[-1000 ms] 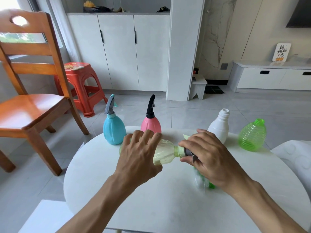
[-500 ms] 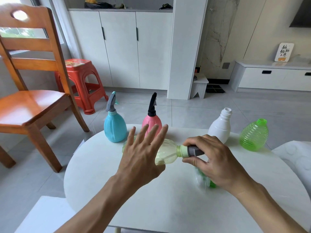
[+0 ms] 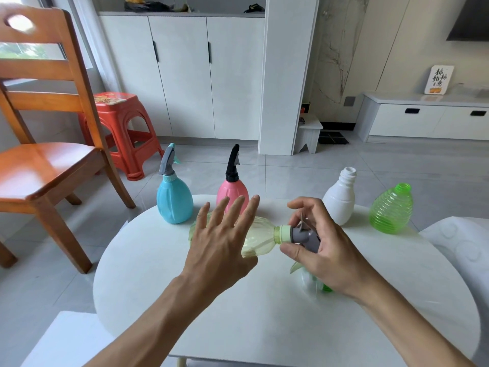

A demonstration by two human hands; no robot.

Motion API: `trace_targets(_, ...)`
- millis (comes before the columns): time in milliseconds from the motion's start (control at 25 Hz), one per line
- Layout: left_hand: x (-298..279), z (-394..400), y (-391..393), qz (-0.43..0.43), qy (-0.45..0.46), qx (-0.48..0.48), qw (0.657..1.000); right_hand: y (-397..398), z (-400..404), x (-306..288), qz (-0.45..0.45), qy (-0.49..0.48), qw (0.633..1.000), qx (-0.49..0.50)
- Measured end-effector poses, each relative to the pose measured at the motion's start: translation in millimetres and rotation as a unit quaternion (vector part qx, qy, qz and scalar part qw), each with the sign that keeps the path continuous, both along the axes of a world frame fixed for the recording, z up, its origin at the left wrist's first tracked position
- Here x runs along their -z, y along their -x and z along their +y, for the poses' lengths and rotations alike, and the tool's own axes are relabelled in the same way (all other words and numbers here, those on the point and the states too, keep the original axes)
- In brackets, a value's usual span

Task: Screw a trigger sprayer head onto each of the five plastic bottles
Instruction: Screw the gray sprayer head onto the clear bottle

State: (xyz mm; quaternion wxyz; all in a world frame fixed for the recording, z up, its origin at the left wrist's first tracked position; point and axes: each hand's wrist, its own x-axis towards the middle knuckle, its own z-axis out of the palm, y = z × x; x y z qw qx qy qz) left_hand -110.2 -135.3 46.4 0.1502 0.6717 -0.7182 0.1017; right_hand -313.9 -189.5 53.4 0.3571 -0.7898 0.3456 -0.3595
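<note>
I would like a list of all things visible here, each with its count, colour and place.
table: 1, white, front centre
blue bottle: 1, grey sprayer on, table far left
pink bottle: 1, black sprayer on, right of blue
yellow bottle: 1, on its side, centre
sprayer: 1, grey, at yellow bottle's neck
white bottle: 1, no sprayer, far right
green bottle: 1, no sprayer, rightmost
chair: 1, wooden, left
stool: 1, red, behind chair
cabinets: white, back wall
left hand: over yellow bottle, fingers straight
right hand: grips sprayer

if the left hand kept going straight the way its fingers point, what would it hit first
Most likely the pink spray bottle: the left hand has straight fingers aimed up and away over the yellow bottle, right at it. Depth is uncertain.
</note>
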Motion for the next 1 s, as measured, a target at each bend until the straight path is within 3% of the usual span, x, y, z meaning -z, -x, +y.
trace_targets(520,0.8,-2.3,1.0,-0.041,0.065,0.008,0.997,-6.3,1.3,-2.6,-0.001,0.036,0.997,0.062)
trace_targets(1000,2.3,-4.2,4.0,-0.052,0.073,0.007,0.996,-6.6,2.5,-6.3,0.011,0.001,0.999,0.047)
